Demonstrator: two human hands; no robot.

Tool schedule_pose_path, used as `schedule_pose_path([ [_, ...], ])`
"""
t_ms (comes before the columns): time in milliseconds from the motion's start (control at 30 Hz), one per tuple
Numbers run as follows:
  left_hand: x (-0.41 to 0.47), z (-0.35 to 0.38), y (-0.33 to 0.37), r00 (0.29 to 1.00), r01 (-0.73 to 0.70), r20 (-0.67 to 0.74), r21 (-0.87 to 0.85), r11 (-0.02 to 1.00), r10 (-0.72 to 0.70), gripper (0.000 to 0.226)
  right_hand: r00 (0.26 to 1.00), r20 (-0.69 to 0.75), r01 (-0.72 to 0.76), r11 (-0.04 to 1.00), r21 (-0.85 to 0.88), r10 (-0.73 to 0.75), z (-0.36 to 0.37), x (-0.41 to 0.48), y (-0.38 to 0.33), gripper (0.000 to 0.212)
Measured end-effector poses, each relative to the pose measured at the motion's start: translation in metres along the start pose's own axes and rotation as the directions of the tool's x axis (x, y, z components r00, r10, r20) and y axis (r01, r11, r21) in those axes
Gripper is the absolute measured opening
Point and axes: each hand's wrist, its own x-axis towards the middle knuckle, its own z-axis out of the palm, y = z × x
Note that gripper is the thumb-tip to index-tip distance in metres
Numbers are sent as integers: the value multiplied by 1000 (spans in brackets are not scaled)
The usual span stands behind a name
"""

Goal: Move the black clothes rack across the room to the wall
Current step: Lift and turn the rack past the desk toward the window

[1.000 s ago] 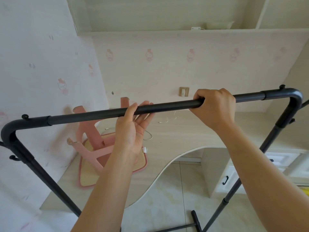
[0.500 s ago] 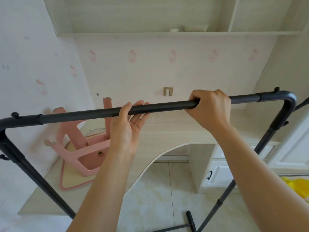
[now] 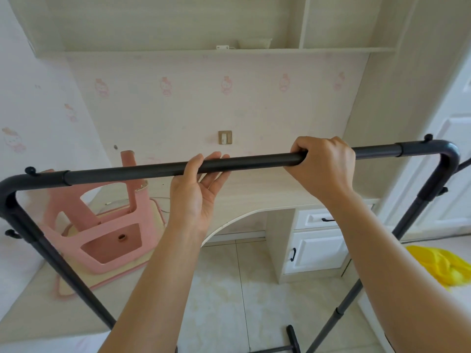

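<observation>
Right hand [image 3: 322, 165] wrapped fully over the top bar of the black clothes rack [image 3: 254, 163], knuckles up, fingers curled around it. Left hand [image 3: 197, 192] under the same bar, palm up and loose: thumb hooked over the near side, fingers straight and spread behind the bar, not closed on it. Hands near each other along the middle of the bar, left at 9 o'clock of right. Rack held in front of the body, bar running 9 to 3 o'clock, slightly higher at the 3 o'clock end; both corner bends and side posts in view, one foot bar low at 6 o'clock over the tiled floor [image 3: 229, 289]. Beyond the bar, at 12 o'clock, a pale desk [image 3: 254, 192] against the wallpapered wall [image 3: 204, 110]. Pink chair [image 3: 107, 225] upside down on the desk at 9 o'clock. White drawers [image 3: 318, 240] under the desk at 4 o'clock. Yellow cloth [image 3: 443, 266] at 4 o'clock near the frame edge.
</observation>
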Motion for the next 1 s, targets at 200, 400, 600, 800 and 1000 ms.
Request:
schedule_pose_path([
  [200,-11,18,-25,997,67,36,-19,998,-67,9,999,-27,-48,998,-51,47,-24,-15,30,16],
  [400,-24,37,-44,987,145,63,-1,989,-145,27,995,-43,-92,988,-122,87,-45,-27,54,16],
  [600,-28,60,-61,965,216,145,19,976,-217,26,986,-75,-164,965,-205,152,-69,-34,77,14],
  [800,-31,99,-96,880,373,289,74,925,-378,53,950,-164,-307,881,-360,264,-111,-53,112,13],
  [1000,-27,108,-106,862,396,321,60,916,-393,25,943,-168,-332,857,-393,289,-121,-58,116,14],
])
